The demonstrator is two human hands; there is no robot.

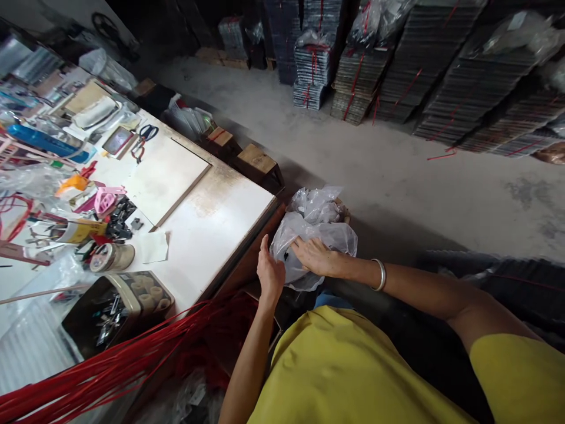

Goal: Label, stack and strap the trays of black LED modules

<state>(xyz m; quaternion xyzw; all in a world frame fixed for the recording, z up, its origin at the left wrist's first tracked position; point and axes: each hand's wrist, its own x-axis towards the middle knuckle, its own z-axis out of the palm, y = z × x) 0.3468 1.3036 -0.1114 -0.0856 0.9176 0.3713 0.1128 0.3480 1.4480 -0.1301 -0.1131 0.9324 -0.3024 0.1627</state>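
Observation:
A crumpled clear plastic bag [314, 227] sits beside the right end of the white worktable [212, 229], over what looks like a basket. My right hand [316, 257], with a silver bangle on the wrist, lies flat on the bag and presses into it. My left hand [269, 272] is upright against the bag's left side, fingers together, touching the plastic next to the table edge. I cannot make out what is inside the bag.
A bundle of red straps [110, 371] hangs off the table's near edge. The table's left half carries tape rolls [110, 257], a tin box [119, 306], scissors [145, 134] and clutter. Tied stacks of dark trays [357, 82] stand on the concrete floor beyond.

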